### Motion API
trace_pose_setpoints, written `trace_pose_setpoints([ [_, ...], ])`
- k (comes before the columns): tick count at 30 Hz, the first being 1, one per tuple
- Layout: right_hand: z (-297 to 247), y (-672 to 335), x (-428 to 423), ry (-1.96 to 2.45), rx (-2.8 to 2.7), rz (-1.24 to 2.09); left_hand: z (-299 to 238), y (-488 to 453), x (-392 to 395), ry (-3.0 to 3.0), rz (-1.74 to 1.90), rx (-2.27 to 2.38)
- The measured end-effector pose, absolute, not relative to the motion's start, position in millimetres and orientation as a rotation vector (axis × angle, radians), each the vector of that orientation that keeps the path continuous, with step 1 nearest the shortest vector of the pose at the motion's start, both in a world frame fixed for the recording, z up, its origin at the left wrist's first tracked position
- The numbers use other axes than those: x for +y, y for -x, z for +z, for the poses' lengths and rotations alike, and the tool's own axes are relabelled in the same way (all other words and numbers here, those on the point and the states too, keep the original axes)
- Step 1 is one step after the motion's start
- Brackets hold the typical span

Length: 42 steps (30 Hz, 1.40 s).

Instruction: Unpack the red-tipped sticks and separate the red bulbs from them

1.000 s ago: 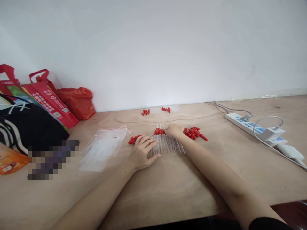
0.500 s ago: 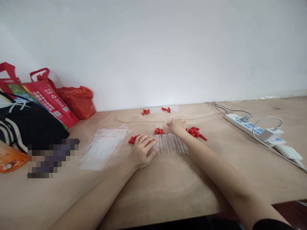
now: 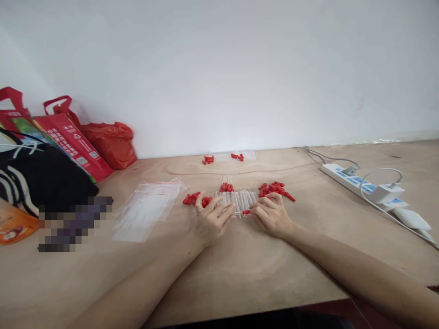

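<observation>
My left hand (image 3: 214, 221) pinches a thin clear glass tube (image 3: 239, 212) lying level in front of me. A red rubber bulb (image 3: 246, 212) is at the tube's right end, held between the fingers of my right hand (image 3: 274, 215). Under and behind my fingers lies a row of glass tubes (image 3: 242, 199). Beyond it, several tubes with red bulbs on them, finished-looking droppers (image 3: 227, 186), lie side by side. One pile of loose red bulbs (image 3: 195, 198) is beside my left hand, partly covered; another pile (image 3: 276, 187) is behind my right hand.
Clear zip bags (image 3: 146, 214) lie to the left. Farther left are red shopping bags (image 3: 73, 139), a black cloth bag (image 3: 48, 178) and an orange packet (image 3: 15, 226). A white power strip (image 3: 353, 180) with cables is at right. More red bulbs (image 3: 208, 160) lie near the wall.
My right hand has come back toward me from the far droppers and now meets my left hand over the tube row. Between them a tube and red bulb now show.
</observation>
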State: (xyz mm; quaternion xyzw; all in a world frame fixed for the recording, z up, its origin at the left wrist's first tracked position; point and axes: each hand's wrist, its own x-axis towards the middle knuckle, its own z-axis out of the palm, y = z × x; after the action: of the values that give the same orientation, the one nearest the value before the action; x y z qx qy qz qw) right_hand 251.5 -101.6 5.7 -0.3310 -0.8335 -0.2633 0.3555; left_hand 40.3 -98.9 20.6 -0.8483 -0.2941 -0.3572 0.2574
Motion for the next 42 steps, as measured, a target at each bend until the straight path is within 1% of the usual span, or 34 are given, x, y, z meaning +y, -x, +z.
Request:
trace_pose_setpoints([
  [10, 5.2, -245.2, -101.2, 0.833, -2.101, -0.547, 17.8, -40.2, -98.2, 2.398, -0.968, -0.774],
  [19, 1.1, -245.6, -101.9, 0.715, -2.14, -0.619, 17.0, -40.4, -100.7, 2.37, -0.918, -0.708],
  [25, 3.0, -249.1, -104.3, 0.68, -2.158, -0.616, 17.8, -39.6, -102.9, 2.375, -0.935, -0.7],
  [31, -1.0, -253.0, -105.2, 0.582, -2.203, -0.681, 16.4, -40.5, -105.4, 2.408, -0.957, -0.642],
  [42, 2.0, -249.9, -108.4, 0.543, -2.179, -0.64, 15.1, -40.5, -106.5, 2.468, -0.98, -0.652],
])
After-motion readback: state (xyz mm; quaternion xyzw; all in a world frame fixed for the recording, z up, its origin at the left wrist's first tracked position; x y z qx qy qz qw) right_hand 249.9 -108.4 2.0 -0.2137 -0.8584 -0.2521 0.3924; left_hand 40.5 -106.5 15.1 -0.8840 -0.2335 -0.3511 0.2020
